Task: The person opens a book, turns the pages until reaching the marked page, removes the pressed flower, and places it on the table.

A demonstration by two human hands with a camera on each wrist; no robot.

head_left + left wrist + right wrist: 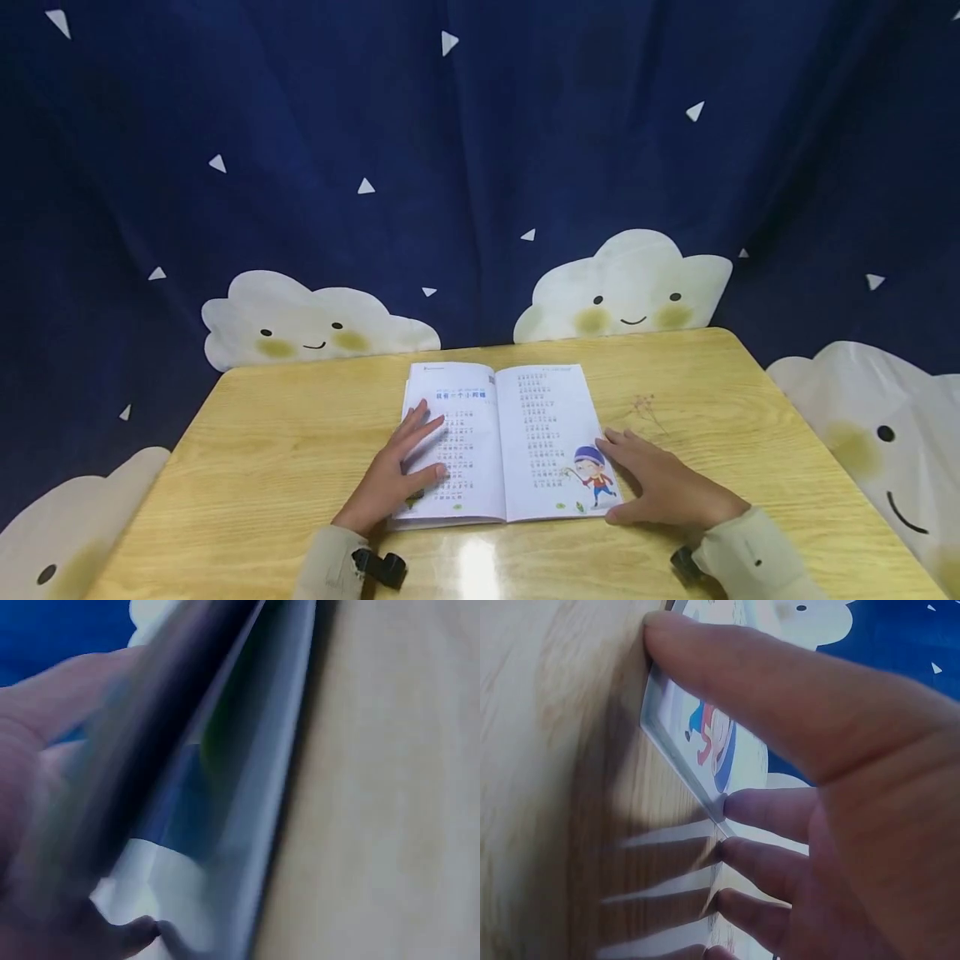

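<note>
An open book (504, 450) with printed text lies on the wooden table in the head view. Its right page has a drawn figure in a blue cap (592, 475). My left hand (390, 479) rests over the left page with its fingers spread. The left wrist view is blurred; there the left hand (52, 697) is beside a dark, raised edge and pale pages (262, 802). Beside the book's lower right edge is my right hand (663, 482). In the right wrist view, its thumb (705, 649) lies at the book's corner and its fingertips (739, 804) touch the edge and table.
The light wooden table (300, 433) extends around the book, with a small flower print (645, 407) to its right. Behind stands a dark blue curtain (480, 125) with white triangles and smiling clouds (630, 292). Dark wrist straps (382, 568) sit on both sleeves.
</note>
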